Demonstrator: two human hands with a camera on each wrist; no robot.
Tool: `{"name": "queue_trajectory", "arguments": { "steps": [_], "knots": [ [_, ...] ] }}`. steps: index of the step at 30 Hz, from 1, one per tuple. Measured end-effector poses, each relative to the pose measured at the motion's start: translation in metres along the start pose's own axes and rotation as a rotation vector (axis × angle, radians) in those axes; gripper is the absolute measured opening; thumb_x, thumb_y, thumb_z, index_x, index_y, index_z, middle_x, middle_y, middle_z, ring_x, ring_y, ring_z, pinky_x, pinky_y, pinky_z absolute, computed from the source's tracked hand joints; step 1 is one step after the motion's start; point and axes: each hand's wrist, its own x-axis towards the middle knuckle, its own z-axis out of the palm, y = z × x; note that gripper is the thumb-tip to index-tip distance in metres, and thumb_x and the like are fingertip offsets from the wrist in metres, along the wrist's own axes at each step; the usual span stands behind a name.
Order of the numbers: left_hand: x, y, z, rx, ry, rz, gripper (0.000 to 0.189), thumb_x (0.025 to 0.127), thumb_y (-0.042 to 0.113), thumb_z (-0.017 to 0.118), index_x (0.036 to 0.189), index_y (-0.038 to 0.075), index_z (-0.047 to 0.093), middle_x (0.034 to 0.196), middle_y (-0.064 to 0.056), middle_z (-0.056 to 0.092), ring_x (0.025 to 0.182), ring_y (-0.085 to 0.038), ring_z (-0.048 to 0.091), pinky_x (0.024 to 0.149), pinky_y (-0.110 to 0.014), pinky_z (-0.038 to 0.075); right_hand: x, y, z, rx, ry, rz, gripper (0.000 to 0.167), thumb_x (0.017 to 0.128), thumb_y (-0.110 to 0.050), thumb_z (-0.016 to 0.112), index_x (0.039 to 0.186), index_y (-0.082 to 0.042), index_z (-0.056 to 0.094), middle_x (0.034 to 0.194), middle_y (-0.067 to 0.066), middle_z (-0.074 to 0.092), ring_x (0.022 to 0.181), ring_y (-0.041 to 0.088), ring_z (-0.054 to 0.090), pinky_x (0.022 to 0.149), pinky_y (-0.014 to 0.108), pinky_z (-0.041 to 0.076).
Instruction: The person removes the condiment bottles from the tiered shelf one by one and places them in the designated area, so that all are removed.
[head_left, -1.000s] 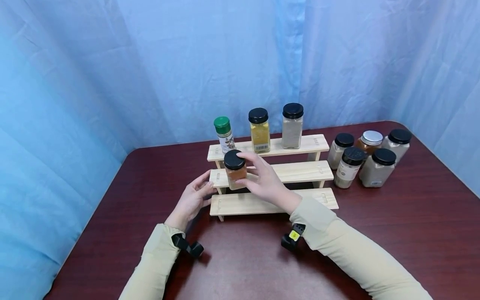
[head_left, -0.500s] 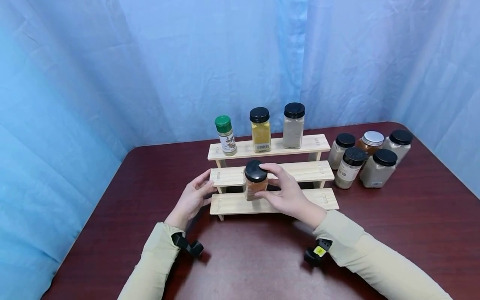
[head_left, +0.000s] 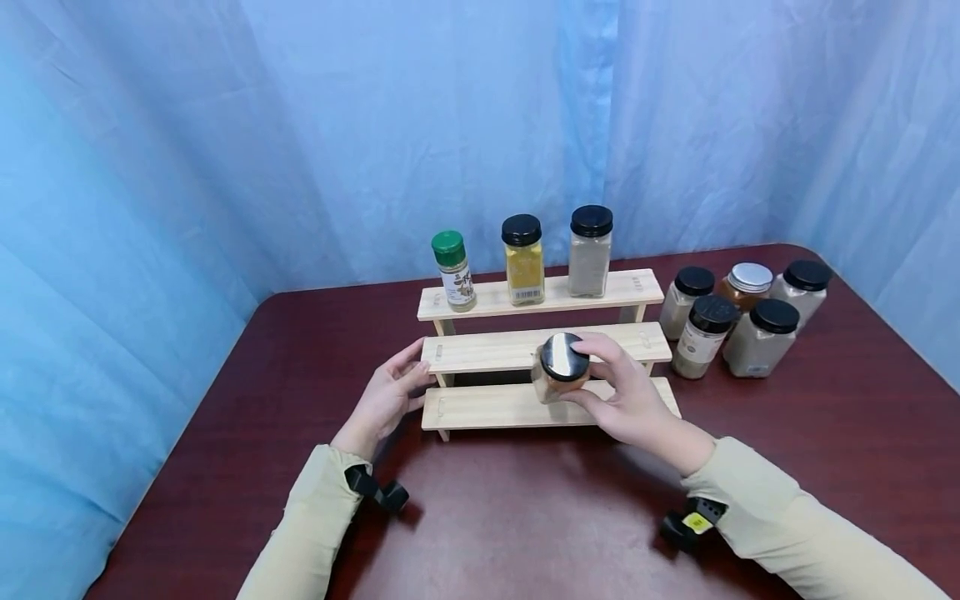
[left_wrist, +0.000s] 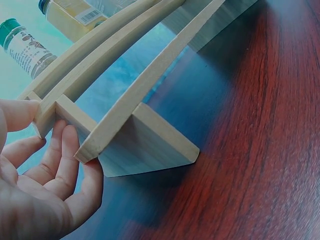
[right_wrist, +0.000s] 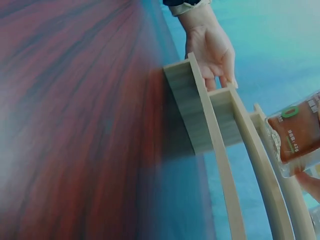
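My right hand (head_left: 637, 412) pinches a spice jar (head_left: 553, 382) between thumb and fingers, tilted in front of the middle shelf of the wooden tiered spice rack (head_left: 480, 353). The jar has a black lid; reddish-brown powder and a printed label show through its clear wall in the right wrist view. At the rack's left end, my left hand (head_left: 380, 406) grips the edge of the middle shelf, the thumb (left_wrist: 20, 114) on it and the other fingers curled below. On the top shelf stand a green-capped shaker (head_left: 457, 279), a yellow-powder jar (head_left: 524, 268) and a pale-powder jar (head_left: 589, 257).
Right of the rack, several more jars stand close together on the dark red table (head_left: 480, 517), among them a silver-lidded one (head_left: 746, 283) and a white-labelled one (head_left: 699, 343). A blue curtain (head_left: 375, 142) hangs behind the table.
My right hand has carried the spice jar rightward along the rack, from near its left end to right of the middle, tipping the lid toward the camera. My left hand stays on the rack.
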Motion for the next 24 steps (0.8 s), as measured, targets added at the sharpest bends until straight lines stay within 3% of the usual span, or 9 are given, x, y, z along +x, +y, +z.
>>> {"name": "queue_trajectory", "arguments": {
  "steps": [3, 6, 12, 16, 24],
  "knots": [
    [0.000, -0.001, 0.000, -0.002, -0.005, 0.007, 0.055, 0.100, 0.014, 0.047, 0.151, 0.015, 0.025, 0.102, 0.002, 0.055, 0.092, -0.009, 0.058, 0.083, -0.036, 0.049, -0.008, 0.000, -0.013, -0.022, -0.020, 0.004, 0.048, 0.084, -0.014, 0.067, 0.117, 0.009, 0.040, 0.130, -0.010, 0.046, 0.118, 0.000, 0.049, 0.086, 0.013, 0.046],
    [0.000, -0.001, 0.000, 0.001, -0.002, 0.006, 0.055, 0.100, 0.014, 0.047, 0.151, 0.015, 0.025, 0.104, 0.001, 0.056, 0.092, -0.009, 0.058, 0.086, -0.039, 0.048, -0.016, -0.001, -0.027, -0.046, -0.021, 0.030, 0.053, 0.087, -0.029, 0.063, 0.115, 0.010, 0.040, 0.130, -0.013, 0.045, 0.118, -0.001, 0.048, 0.087, 0.013, 0.046],
    [0.000, -0.001, 0.000, 0.006, 0.000, 0.006, 0.055, 0.100, 0.014, 0.047, 0.151, 0.015, 0.026, 0.104, 0.001, 0.056, 0.091, -0.008, 0.058, 0.083, -0.036, 0.049, -0.029, -0.007, -0.058, -0.065, 0.085, 0.092, 0.065, 0.086, -0.033, 0.064, 0.117, 0.017, 0.037, 0.128, -0.014, 0.050, 0.109, -0.002, 0.055, 0.081, 0.011, 0.046],
    [-0.001, -0.001, 0.000, -0.001, 0.002, 0.004, 0.055, 0.100, 0.013, 0.047, 0.151, 0.015, 0.026, 0.101, 0.003, 0.056, 0.090, -0.008, 0.058, 0.080, -0.033, 0.050, -0.038, -0.010, -0.084, -0.189, 0.116, 0.152, 0.072, 0.086, -0.038, 0.061, 0.124, 0.016, 0.032, 0.125, -0.018, 0.052, 0.103, -0.006, 0.057, 0.077, 0.008, 0.046],
    [-0.001, -0.002, -0.001, 0.003, 0.000, 0.005, 0.054, 0.100, 0.014, 0.047, 0.151, 0.016, 0.027, 0.102, 0.004, 0.057, 0.090, -0.008, 0.058, 0.077, -0.032, 0.050, -0.058, -0.013, -0.135, -0.283, 0.154, 0.307, 0.071, 0.083, -0.021, 0.064, 0.133, 0.008, 0.024, 0.121, -0.019, 0.055, 0.090, -0.008, 0.059, 0.072, 0.006, 0.045]
  ]
}}
